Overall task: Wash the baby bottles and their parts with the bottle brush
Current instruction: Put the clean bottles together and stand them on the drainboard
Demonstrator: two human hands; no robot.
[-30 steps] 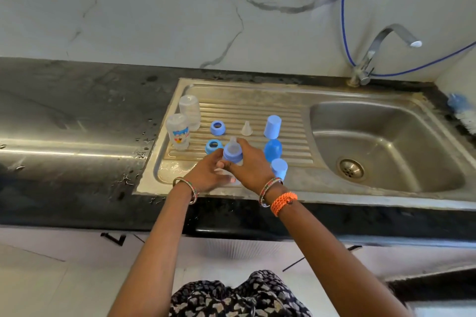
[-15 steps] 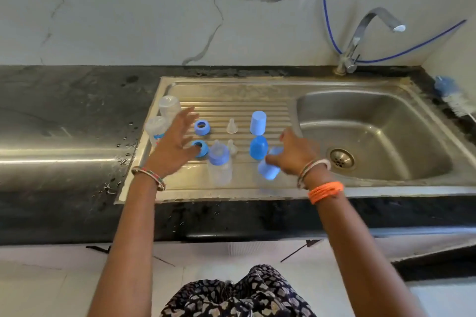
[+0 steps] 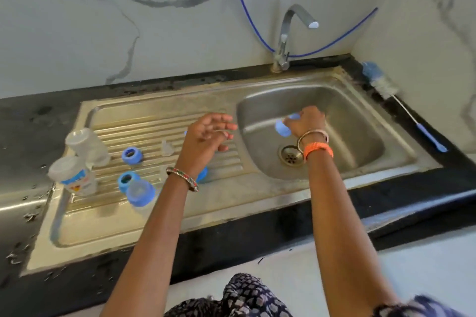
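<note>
My right hand (image 3: pixel 306 121) is over the sink basin (image 3: pixel 360 141), gripping a light-blue bottle cap (image 3: pixel 282 128). My left hand (image 3: pixel 208 136) hovers with relaxed fingers above the ribbed drainboard (image 3: pixel 154 126) and holds nothing. On the drainboard stand two clear bottles (image 3: pixel 77 175) at the left, two blue collar rings (image 3: pixel 132 156), a clear teat (image 3: pixel 167 148) and a bottle with a blue top (image 3: pixel 141 194). A blue part (image 3: pixel 203 175) shows partly behind my left wrist. The bottle brush (image 3: pixel 386 87) lies on the counter right of the sink.
The tap (image 3: pixel 291 31) stands behind the basin with its spout over it, no water visible. A blue hose and a black cable run along the marble wall. The drain (image 3: pixel 289 156) lies below my right wrist. Black counter surrounds the steel sink unit.
My right hand has carried the light-blue cap from the drainboard rightwards over the basin. My left hand has left the bottles and moved right. The view has swung to the right.
</note>
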